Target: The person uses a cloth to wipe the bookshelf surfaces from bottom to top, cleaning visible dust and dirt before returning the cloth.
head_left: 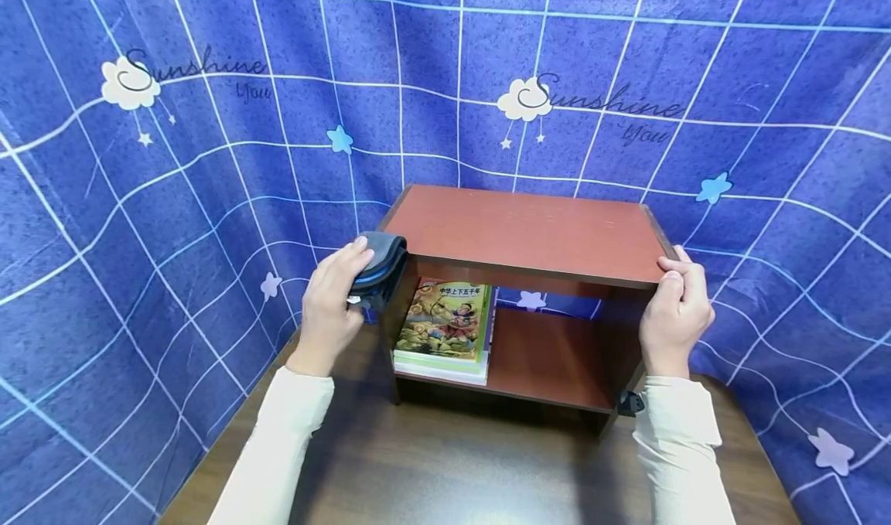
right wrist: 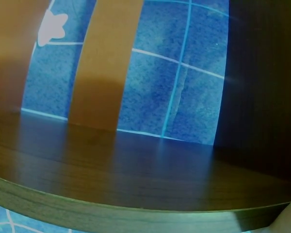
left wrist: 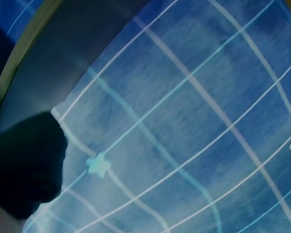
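My left hand [head_left: 330, 305] grips a folded dark grey cloth [head_left: 381, 250] with blue showing between its folds, at the upper left corner of a small shelf [head_left: 522, 231]. The left wrist view shows the cloth [left wrist: 26, 160] as a dark bundle at the lower left. My right hand [head_left: 677, 312] holds the shelf's front right corner, thumb and fingers around the edge. The shelf has a reddish-brown top and dark sides. Inside on the left lies a stack of books [head_left: 445, 324], the top one with a colourful illustrated cover.
The shelf stands on a brown wooden table [head_left: 445, 463]. A blue curtain [head_left: 230, 154] with grid lines, stars and clouds hangs behind and on both sides. A small black object [head_left: 630, 403] is beside my right wrist. The shelf's lower board [head_left: 550, 355] extends right of the books.
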Demonstrator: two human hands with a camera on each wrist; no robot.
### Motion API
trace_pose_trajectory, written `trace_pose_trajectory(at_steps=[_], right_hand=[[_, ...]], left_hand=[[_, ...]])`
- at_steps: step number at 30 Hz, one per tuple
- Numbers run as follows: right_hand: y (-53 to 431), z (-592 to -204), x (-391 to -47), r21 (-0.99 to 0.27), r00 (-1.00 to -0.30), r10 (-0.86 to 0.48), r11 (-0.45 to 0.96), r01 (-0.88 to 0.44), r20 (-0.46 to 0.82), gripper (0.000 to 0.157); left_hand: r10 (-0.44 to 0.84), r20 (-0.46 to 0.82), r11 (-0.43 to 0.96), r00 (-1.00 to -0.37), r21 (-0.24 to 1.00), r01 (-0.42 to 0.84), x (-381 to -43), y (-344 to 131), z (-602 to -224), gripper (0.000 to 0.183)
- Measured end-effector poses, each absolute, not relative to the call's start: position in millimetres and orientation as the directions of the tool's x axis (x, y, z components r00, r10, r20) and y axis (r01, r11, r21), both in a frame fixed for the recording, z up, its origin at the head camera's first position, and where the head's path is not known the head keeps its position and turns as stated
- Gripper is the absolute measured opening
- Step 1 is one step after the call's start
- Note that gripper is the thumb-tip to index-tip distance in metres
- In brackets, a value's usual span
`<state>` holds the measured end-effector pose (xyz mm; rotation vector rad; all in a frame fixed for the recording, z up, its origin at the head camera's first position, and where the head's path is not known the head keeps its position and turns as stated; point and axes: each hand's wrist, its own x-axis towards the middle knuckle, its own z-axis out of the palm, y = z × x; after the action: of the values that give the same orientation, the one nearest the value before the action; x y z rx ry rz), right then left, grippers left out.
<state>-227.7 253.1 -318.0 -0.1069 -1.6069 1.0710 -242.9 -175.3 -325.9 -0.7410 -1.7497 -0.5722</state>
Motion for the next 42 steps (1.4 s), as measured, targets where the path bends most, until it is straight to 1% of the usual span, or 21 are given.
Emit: trace_pose_trajectory(at_steps=[3, 5, 9, 14, 16, 21, 24, 28, 32, 38, 42], right_hand=[[251.2, -319.8, -227.8, -0.686, -0.359, 0.587, 0.575, -0.447, 0.726, 0.032], [249.4, -319.9, -228.0, -0.692, -0.358, 0.595, 0.572, -0.44, 0.72, 0.032], [249.7, -319.0, -229.1, -0.683, -0.348, 0.591, 0.58, -0.444, 0.728, 0.032], [252.0, -316.7, -228.0, -0.681, -0.344, 0.593, 0.569, -0.461, 0.728, 0.033], [252.0, -316.5, -227.2, -0.675, -0.341, 0.588, 0.571, -0.468, 0.734, 0.033], [251.1, -316.7, -227.9, -0.679, -0.347, 0.59, 0.563, -0.47, 0.729, 0.033], [250.9, -316.4, -228.7, -0.692, -0.354, 0.6, 0.552, -0.465, 0.717, 0.033], [250.5, -316.9, -229.2, -0.692, -0.35, 0.602, 0.56, -0.456, 0.718, 0.033], [249.4, -317.4, -229.6, -0.683, -0.349, 0.591, 0.568, -0.46, 0.727, 0.033], [248.9, -315.9, -229.3, -0.69, -0.349, 0.601, 0.56, -0.458, 0.719, 0.033], [249.1, -315.4, -228.9, -0.706, -0.352, 0.619, 0.542, -0.456, 0.702, 0.032]], left_hand=[[0.176, 0.973, 0.697, -0.148, -0.017, 0.717, -245.5, -174.4, -345.2, 0.056], [0.182, 0.974, 0.706, -0.135, -0.034, 0.707, -246.6, -176.9, -363.1, 0.055], [0.216, 0.964, 0.719, -0.154, -0.05, 0.694, -246.1, -182.1, -397.1, 0.058], [0.273, 0.944, 0.723, -0.185, -0.074, 0.686, -243.4, -184.8, -424.0, 0.065], [0.298, 0.932, 0.731, -0.205, -0.085, 0.677, -240.9, -186.9, -434.8, 0.069], [0.357, 0.89, 0.752, -0.284, -0.094, 0.652, -233.4, -192.3, -463.3, 0.075], [0.383, 0.864, 0.762, -0.325, -0.098, 0.64, -231.2, -194.8, -479.0, 0.076], [0.433, 0.82, 0.769, -0.375, -0.118, 0.628, -226.7, -199.1, -497.3, 0.076], [0.478, 0.761, 0.772, -0.438, -0.126, 0.623, -219.9, -204.3, -512.7, 0.075], [0.51, 0.657, 0.791, -0.555, -0.105, 0.603, -214.9, -207.1, -533.8, 0.073], [0.513, 0.616, 0.791, -0.598, -0.07, 0.608, -213.1, -206.3, -543.9, 0.072]])
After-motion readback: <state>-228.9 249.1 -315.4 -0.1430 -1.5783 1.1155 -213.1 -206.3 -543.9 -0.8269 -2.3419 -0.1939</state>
